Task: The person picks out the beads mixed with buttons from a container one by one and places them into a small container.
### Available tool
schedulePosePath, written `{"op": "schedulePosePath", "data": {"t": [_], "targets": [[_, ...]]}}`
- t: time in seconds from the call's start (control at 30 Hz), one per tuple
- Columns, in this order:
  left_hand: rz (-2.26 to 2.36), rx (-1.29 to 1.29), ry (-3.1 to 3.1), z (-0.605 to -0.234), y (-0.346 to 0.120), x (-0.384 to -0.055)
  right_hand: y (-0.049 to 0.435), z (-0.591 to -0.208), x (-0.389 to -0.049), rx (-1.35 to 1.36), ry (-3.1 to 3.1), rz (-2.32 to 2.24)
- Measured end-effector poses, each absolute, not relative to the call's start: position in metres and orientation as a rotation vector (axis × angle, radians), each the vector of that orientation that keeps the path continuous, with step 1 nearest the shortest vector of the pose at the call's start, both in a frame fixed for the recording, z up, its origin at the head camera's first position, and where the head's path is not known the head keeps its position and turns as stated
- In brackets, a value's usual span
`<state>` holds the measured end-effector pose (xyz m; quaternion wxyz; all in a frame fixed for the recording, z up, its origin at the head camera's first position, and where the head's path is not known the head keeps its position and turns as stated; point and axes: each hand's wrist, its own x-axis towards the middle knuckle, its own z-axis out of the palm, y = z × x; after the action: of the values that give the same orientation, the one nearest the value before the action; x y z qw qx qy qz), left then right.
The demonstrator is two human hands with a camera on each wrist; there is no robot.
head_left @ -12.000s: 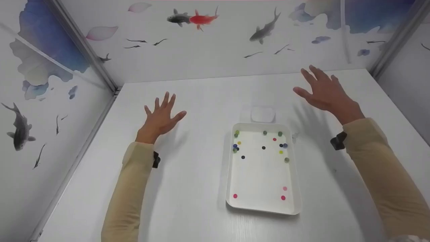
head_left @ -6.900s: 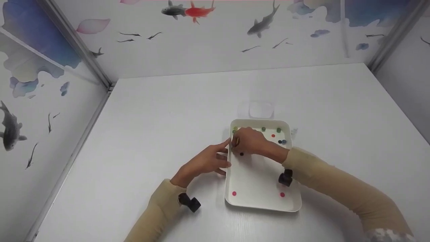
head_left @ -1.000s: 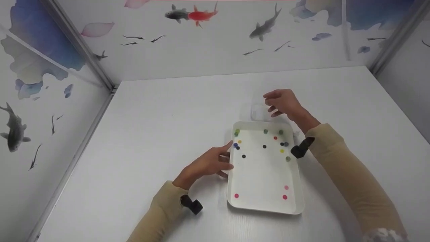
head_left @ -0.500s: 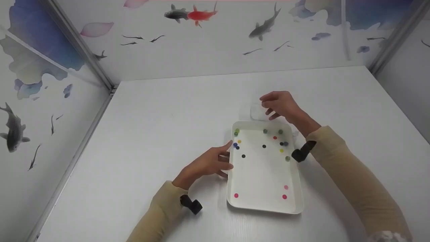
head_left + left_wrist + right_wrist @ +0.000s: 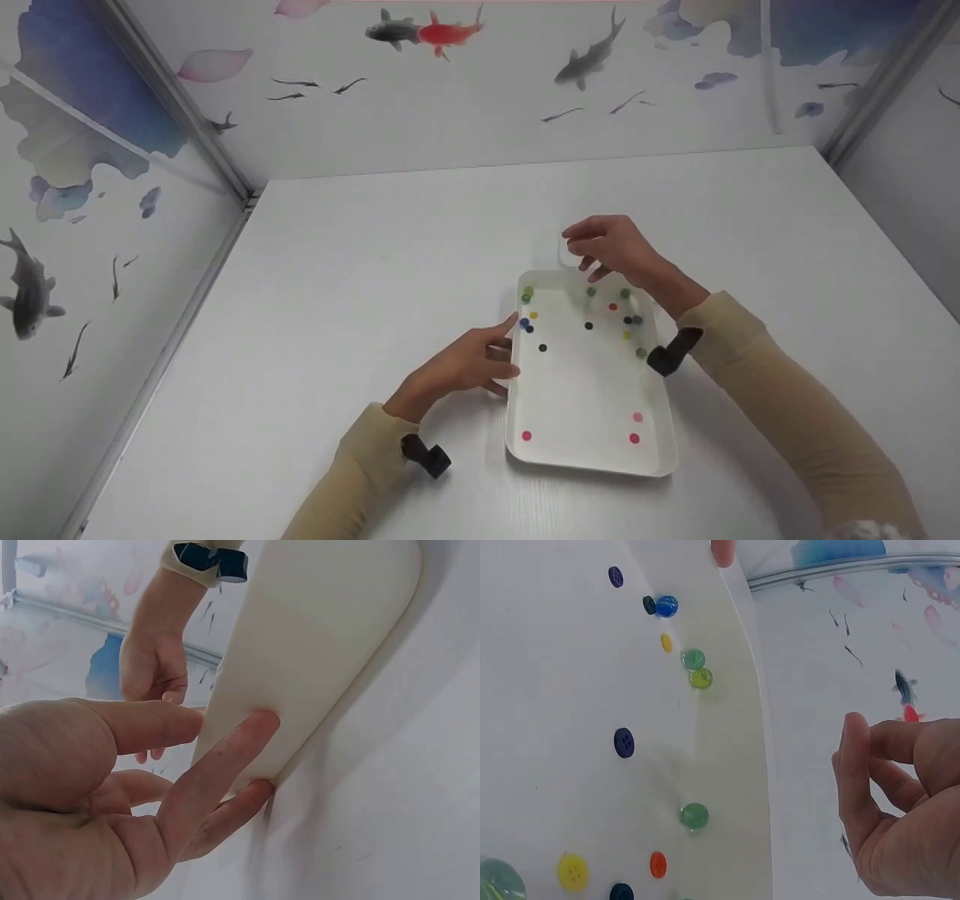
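A shallow white tray holds loose glass marbles and small buttons. My left hand rests against the tray's left wall; in the left wrist view its fingertips press the outer side. My right hand hovers past the tray's far edge, over a small clear container that it mostly hides. Thumb and forefinger are loosely bent with their tips close together, and nothing shows between them. In the right wrist view a green marble and a dark blue button lie near the hand.
Marbles and buttons gather toward the tray's far half, among them a blue marble and a yellow button. Pink-red buttons lie at its near corners. Printed panels wall off the white table's back and sides.
A green marble by the tray's left wall is gone since the first frame. The left hand came to the tray. Over the last second my right hand shifts left and nearer over the clear container.
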<state>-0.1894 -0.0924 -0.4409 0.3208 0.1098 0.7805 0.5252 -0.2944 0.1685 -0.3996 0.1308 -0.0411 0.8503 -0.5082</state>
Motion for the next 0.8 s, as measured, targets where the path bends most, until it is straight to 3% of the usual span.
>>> {"op": "schedulePosePath", "data": {"t": [0.8], "targets": [[1.331, 0.275, 2.059, -0.439, -0.093, -0.190, 0.135, -0.413, -0.266, -0.295, 2.366, -1.324]]}}
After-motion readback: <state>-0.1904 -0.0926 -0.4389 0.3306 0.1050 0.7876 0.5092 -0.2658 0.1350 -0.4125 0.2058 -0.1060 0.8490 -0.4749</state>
